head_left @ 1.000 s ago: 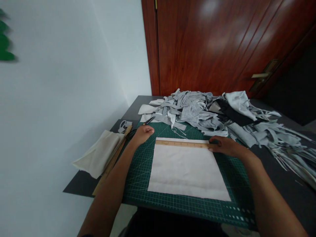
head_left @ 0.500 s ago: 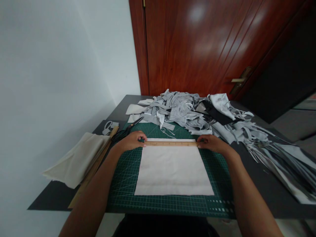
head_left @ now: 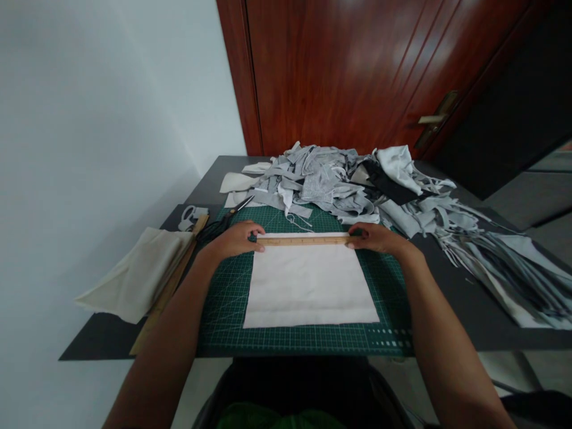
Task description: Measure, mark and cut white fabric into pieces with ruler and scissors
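A squarish piece of white fabric (head_left: 310, 286) lies flat on the green cutting mat (head_left: 223, 316). Across its far edge runs a wooden ruler (head_left: 304, 241). My left hand (head_left: 239, 239) pinches the ruler's left end, and my right hand (head_left: 373, 238) pinches the right end. Thumbs are on the near side, with the other fingers curled on the far side. Just beyond my left hand rests a pair of black-handled scissors (head_left: 227, 215), partly hidden by that hand, blades pointing to the back right.
Grey, white and black fabric scraps (head_left: 322, 179) are heaped at the back, trailing into strips (head_left: 513, 274) on the right. At the left lie folded cream cloth (head_left: 138, 274), a long wooden stick (head_left: 156, 310) and a white-handled item (head_left: 187, 218). A wall borders the left.
The view has tilted down slightly, so the tabletop sits higher in the picture. Both hands stay at the ruler's ends, and the ruler remains along the fabric's far edge.
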Demonstrator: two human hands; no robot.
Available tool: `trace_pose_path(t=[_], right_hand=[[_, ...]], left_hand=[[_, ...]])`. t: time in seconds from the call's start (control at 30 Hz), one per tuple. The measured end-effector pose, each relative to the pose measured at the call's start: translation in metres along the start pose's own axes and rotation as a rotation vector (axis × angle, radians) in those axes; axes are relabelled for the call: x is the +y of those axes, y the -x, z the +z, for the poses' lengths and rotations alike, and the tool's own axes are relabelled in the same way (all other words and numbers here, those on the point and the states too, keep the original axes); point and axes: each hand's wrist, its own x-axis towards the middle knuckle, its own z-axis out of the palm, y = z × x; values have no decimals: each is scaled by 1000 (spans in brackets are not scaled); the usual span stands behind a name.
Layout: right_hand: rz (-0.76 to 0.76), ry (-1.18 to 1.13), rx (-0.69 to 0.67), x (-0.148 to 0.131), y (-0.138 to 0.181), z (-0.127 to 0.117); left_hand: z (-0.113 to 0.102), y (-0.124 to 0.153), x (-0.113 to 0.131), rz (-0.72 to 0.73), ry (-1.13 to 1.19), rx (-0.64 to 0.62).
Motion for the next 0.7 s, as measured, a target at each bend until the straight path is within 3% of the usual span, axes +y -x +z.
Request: trace_pose_path(t=[0.3, 0.7], right_hand=[[21, 43, -64, 2, 0, -2], [32, 110, -126, 0, 1, -4]], left_hand=[[4, -6, -5, 52, -92, -23], [5, -7, -7, 56, -46, -47]])
